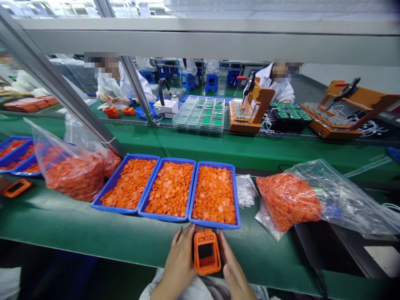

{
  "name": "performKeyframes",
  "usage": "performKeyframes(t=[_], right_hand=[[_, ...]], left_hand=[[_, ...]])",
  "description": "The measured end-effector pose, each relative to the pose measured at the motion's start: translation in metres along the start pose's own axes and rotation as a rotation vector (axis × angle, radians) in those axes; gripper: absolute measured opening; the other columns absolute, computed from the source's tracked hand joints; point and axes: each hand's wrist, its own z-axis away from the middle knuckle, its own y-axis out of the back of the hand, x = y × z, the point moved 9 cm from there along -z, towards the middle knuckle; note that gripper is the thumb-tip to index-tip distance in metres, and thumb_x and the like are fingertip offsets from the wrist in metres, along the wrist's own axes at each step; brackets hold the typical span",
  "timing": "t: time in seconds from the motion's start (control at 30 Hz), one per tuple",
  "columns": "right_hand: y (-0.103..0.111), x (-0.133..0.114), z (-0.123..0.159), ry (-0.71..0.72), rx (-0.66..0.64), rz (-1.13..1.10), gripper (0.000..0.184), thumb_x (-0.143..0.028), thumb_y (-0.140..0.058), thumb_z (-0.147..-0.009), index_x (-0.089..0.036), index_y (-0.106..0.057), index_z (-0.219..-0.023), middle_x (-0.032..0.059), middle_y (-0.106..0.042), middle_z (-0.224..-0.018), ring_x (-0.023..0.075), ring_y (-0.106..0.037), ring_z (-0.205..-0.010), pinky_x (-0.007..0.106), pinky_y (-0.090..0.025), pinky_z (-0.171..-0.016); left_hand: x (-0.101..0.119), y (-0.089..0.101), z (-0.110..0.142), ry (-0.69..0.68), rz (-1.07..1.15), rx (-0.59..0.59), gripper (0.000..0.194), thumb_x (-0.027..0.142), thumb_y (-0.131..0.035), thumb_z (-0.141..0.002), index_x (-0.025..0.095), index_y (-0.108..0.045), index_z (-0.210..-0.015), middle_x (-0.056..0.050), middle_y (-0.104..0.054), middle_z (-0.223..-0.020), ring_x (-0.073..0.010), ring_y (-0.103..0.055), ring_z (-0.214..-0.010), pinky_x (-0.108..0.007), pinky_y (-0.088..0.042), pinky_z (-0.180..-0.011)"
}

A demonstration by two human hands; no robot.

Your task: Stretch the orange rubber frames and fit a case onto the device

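Note:
An orange plastic housing (208, 266), shaped like a rounded rectangular frame with an open middle, is between my two hands at the near edge of the green bench. My left hand (183, 260) grips its left side, fingers along the edge. Against the right side lies my right hand (233, 266), fingers straight and thumb bent in. Just beyond the hands stand three blue trays full of small orange plastic pieces: a left tray (97, 205), a middle tray (167, 218) and a right tray (215, 225).
A clear bag of orange pieces (289, 200) lies at right, partly over a dark device (328, 246). Another filled bag (75, 177) stands left, near another orange frame (18, 188). Across the bench are orange press fixtures (245, 123), clear trays (200, 114) and co-workers. A metal post (62, 79) slants at left.

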Motion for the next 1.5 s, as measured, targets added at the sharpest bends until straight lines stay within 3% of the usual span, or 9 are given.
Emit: performKeyframes(t=[0.13,0.27,0.33,0.43,0.63,0.93,1.2,1.33,1.5], right_hand=[[0.013,0.001,0.01,0.135,-0.002,0.206,0.083,-0.062,-0.062,-0.097,-0.025,-0.036,-0.167,0.0121,-0.043,-0.171,0.0414,-0.043,-0.156,0.056,-0.04,-0.126],[0.018,-0.033,0.007,0.294,-0.033,0.436,0.093,-0.048,-0.077,-0.09,-0.028,-0.031,-0.168,0.0142,-0.054,-0.163,0.0458,-0.055,-0.146,0.061,-0.048,-0.119],[0.001,-0.062,-0.003,0.406,-0.196,0.496,0.095,-0.049,-0.083,-0.085,-0.03,-0.037,-0.166,0.0119,-0.058,-0.16,0.045,-0.057,-0.145,0.058,-0.044,-0.123],[-0.031,-0.088,-0.025,0.425,-0.445,0.571,0.102,-0.053,-0.088,-0.079,-0.03,-0.039,-0.165,0.0112,-0.049,-0.167,0.0437,-0.049,-0.151,0.057,-0.033,-0.131],[-0.058,-0.091,-0.048,0.404,-0.526,0.728,0.082,-0.044,-0.084,-0.085,-0.025,-0.052,-0.158,0.0172,-0.048,-0.167,0.0419,-0.049,-0.152,0.056,-0.035,-0.129],[-0.052,-0.086,-0.043,0.388,-0.55,0.855,0.069,-0.039,-0.081,-0.089,-0.03,-0.058,-0.152,0.0167,-0.059,-0.159,0.0424,-0.055,-0.145,0.062,-0.041,-0.122],[-0.042,-0.087,-0.035,0.518,-0.481,0.818,0.062,-0.03,-0.079,-0.089,-0.026,-0.059,-0.148,0.0168,-0.062,-0.153,0.0378,-0.055,-0.141,0.057,-0.048,-0.119],[-0.028,-0.071,-0.021,0.636,-0.369,0.746,0.059,-0.036,-0.077,-0.091,-0.022,-0.057,-0.144,0.0192,-0.056,-0.151,0.0374,-0.053,-0.14,0.058,-0.052,-0.114],[-0.011,-0.045,-0.008,0.732,-0.224,0.64,0.054,-0.052,-0.071,-0.095,-0.023,-0.056,-0.137,0.0174,-0.039,-0.159,0.0385,-0.038,-0.149,0.059,-0.053,-0.114]], left_hand=[[-0.001,0.001,-0.001,0.004,0.008,-0.015,0.093,0.032,-0.078,-0.086,0.018,-0.03,-0.165,-0.023,-0.06,-0.153,-0.0399,-0.06,-0.139,-0.061,-0.037,-0.122],[0.0,0.001,-0.004,0.004,0.028,-0.052,0.092,0.042,-0.079,-0.085,0.018,-0.036,-0.163,-0.022,-0.06,-0.154,-0.0402,-0.06,-0.14,-0.06,-0.036,-0.123],[0.001,0.002,-0.005,-0.002,0.022,-0.06,0.082,0.041,-0.076,-0.089,0.019,-0.042,-0.161,-0.021,-0.061,-0.153,-0.0385,-0.059,-0.14,-0.058,-0.037,-0.123],[0.001,0.0,-0.007,0.009,-0.012,-0.083,0.068,0.035,-0.071,-0.092,0.021,-0.052,-0.155,-0.018,-0.065,-0.149,-0.0359,-0.06,-0.14,-0.055,-0.037,-0.123],[0.006,0.002,-0.01,0.038,0.016,-0.149,0.066,0.037,-0.069,-0.094,0.023,-0.051,-0.156,-0.016,-0.065,-0.149,-0.0355,-0.059,-0.139,-0.055,-0.036,-0.122],[0.015,0.006,-0.023,0.049,0.026,-0.142,0.048,0.019,-0.066,-0.09,0.019,-0.064,-0.137,-0.017,-0.071,-0.13,-0.0356,-0.062,-0.125,-0.053,-0.046,-0.106],[0.02,0.002,-0.027,0.009,0.102,-0.145,0.036,0.016,-0.059,-0.093,0.015,-0.062,-0.129,-0.018,-0.068,-0.124,-0.0344,-0.063,-0.113,-0.055,-0.053,-0.097],[0.026,0.001,-0.027,0.068,0.153,-0.271,0.05,0.016,-0.065,-0.085,0.016,-0.055,-0.134,-0.018,-0.063,-0.132,-0.0345,-0.065,-0.118,-0.053,-0.055,-0.102],[0.031,-0.002,-0.023,0.157,0.138,-0.504,0.069,0.011,-0.063,-0.078,0.02,-0.047,-0.145,-0.017,-0.054,-0.145,-0.0297,-0.074,-0.099,-0.043,-0.062,-0.088]])
